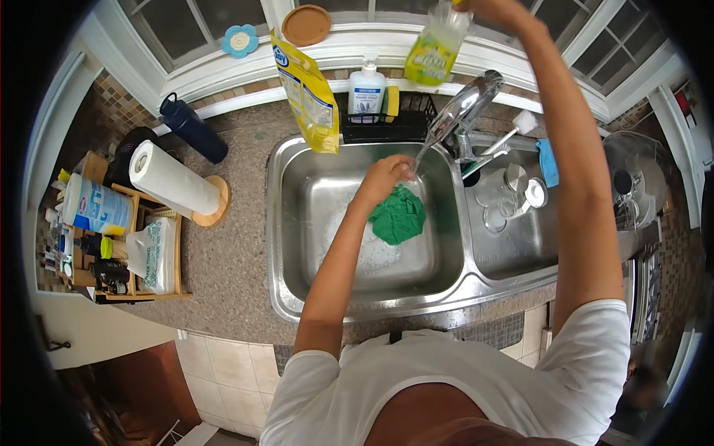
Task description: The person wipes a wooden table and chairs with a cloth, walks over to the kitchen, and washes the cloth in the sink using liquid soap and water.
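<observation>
My left hand [390, 172] is over the large sink basin [297, 275], at the water stream from the faucet [465, 104]. Its fingers look loosely cupped, with no object visible in them. Just below it, a crumpled wet green cloth [398, 215] lies on the basin floor among some suds. Partly cut off by the top edge, my right hand [491, 9] is closed around the top of a dish soap bottle [433, 53]. The bottle holds yellow-green liquid and is raised near the windowsill, behind the faucet.
Behind the basin stand a yellow pouch [309, 97], a hand soap bottle [367, 93] and a black caddy [387, 128] with a sponge [390, 102]. Glassware [506, 195] sits in the right basin. A paper towel roll [175, 178] and dark bottle [193, 128] are left.
</observation>
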`<state>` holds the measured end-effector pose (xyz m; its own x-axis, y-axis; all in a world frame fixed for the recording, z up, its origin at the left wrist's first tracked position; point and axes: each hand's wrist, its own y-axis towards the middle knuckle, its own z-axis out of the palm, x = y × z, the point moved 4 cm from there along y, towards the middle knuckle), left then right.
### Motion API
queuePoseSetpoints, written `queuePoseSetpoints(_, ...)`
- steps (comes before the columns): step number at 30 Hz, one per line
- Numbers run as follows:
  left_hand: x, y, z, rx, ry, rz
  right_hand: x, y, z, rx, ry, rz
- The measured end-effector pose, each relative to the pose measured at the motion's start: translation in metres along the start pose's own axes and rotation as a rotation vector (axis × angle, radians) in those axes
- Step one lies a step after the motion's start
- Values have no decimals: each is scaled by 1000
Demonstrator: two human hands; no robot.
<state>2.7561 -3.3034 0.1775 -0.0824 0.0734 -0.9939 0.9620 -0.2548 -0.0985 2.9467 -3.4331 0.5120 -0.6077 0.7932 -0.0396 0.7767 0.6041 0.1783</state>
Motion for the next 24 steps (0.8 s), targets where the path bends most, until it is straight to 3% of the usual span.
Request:
queuePoseSetpoints(2,2,-5,1,-35,38,42,17,-32,-47,-145,155,157)
queuePoseSetpoints(4,8,-9,-3,-55,175,134,32,-66,-86,-444,190,157)
queuePoseSetpoints(5,8,-13,-8,-148,295,149,39,-86,-117,-412,333,298)
queuePoseSetpoints(7,-7,-16,-20,-334,312,269,24,-110,-143,-562,747,240)
queuePoseSetpoints(8,-17,-17,-25,-425,321,332,-11,-123,-148,-739,1012,27)
queuePoseSetpoints(12,-113,-33,-27,-585,320,508,-1,-210,-165,-1054,57,-225)
queuePoseSetpoints(13,-134,-37,-21,-579,308,537,5,-218,-158,-1033,180,-92)
queuePoseSetpoints(15,-167,-45,-3,-538,280,625,-52,-269,-124,-894,425,279)
queuePoseSetpoints(16,-177,-46,11,-506,263,682,-54,-291,-102,-717,303,120)
queuePoseSetpoints(18,-177,-38,49,-309,281,740,14,-310,-49,-579,156,398)
queuePoseSetpoints(19,-170,-28,72,-221,319,766,22,-320,-18,-460,307,357)
queuePoseSetpoints(21,-139,6,116,18,419,649,65,-332,20,-403,263,310)
queuePoseSetpoints(23,-96,49,150,-35,588,757,76,-353,70,-320,355,323)
queuePoseSetpoints(24,-77,71,164,-21,635,713,82,-361,92,-300,424,342)
